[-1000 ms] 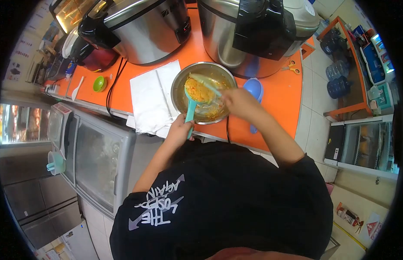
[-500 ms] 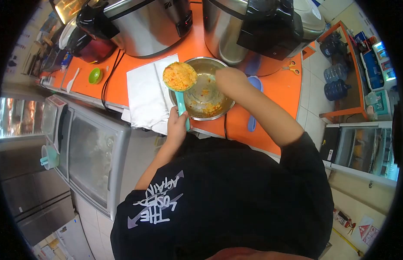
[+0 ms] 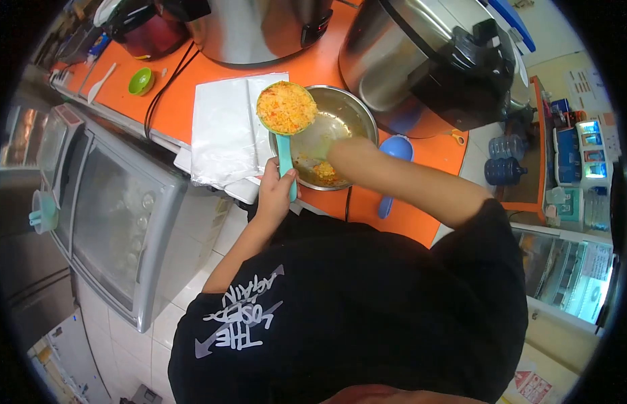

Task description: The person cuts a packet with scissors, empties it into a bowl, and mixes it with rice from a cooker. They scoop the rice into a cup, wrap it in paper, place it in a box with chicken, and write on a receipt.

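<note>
My left hand [image 3: 276, 190] is wrapped round the turquoise handle of a ladle [image 3: 285, 159]. Orange-tinted rice with small red bits [image 3: 286, 108] is heaped in the ladle's cup, above the left rim of a steel mixing bowl [image 3: 363, 108]. Inside the bowl, a little rice [image 3: 325, 171] lies near the front wall. My right hand [image 3: 346, 159] reaches over the bowl, blurred and curled closed. A pale green smear shows at its fingers; I cannot tell what it is.
White plastic sheets [image 3: 222, 135] lie left of the bowl, and a blue ladle [image 3: 396, 149] lies to its right. Two large steel cookers [image 3: 259, 30] [image 3: 387, 57] stand behind on the orange table. A black cord [image 3: 167, 91] and small green bowl [image 3: 142, 81] are further left.
My right hand has moved down and left, from the bowl's right rim to over its front part. The view has shifted; my left hand still holds the rice-filled ladle.
</note>
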`<state>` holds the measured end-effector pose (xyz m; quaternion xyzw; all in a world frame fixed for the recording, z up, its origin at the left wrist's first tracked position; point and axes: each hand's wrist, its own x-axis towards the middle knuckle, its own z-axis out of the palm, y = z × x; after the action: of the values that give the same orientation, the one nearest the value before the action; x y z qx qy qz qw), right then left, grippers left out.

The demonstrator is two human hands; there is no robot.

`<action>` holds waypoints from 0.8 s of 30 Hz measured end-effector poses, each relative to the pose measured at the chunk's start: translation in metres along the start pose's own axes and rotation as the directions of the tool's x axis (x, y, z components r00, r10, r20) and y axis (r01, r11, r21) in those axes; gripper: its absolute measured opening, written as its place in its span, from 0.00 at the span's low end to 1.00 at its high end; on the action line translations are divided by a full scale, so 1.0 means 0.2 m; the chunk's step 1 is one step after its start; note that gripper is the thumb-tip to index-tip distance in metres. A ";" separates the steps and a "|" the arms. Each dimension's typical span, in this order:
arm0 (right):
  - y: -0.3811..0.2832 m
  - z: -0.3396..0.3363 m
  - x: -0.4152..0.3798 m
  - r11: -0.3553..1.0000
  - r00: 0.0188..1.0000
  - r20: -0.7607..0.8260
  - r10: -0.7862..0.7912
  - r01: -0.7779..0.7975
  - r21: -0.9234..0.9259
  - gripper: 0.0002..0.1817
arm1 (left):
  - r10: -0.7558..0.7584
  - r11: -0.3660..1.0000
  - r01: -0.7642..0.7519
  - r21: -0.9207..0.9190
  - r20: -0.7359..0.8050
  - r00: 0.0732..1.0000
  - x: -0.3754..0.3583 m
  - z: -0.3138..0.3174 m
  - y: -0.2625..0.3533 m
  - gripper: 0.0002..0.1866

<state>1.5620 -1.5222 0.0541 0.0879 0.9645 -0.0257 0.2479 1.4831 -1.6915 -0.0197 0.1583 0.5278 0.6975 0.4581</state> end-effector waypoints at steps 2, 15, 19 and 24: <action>0.02 0.00 -0.08 1.000 0.997 0.083 -0.003 0.003 -0.006 0.07 | 0.006 1.000 -0.005 0.006 -0.003 1.000 0.00 -0.01 0.01 0.12; 0.05 -0.24 -0.09 0.988 0.965 0.211 0.155 -0.156 -0.015 0.09 | -0.048 0.997 0.048 -0.064 0.000 0.999 0.01 0.01 0.00 0.14; 0.20 -0.25 0.11 0.964 0.941 0.265 0.209 -0.152 -0.219 0.10 | -0.045 0.998 0.046 -0.052 0.024 0.999 0.01 0.01 -0.03 0.14; 0.07 -0.25 0.22 0.971 0.921 0.363 0.139 -0.055 -0.232 0.11 | -0.031 0.996 0.031 -0.078 0.003 1.000 0.00 0.04 0.01 0.15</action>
<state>1.5038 -1.4977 0.0769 0.1015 0.8902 0.0759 0.4376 1.4884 -1.6870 -0.0154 0.1328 0.5024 0.7100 0.4752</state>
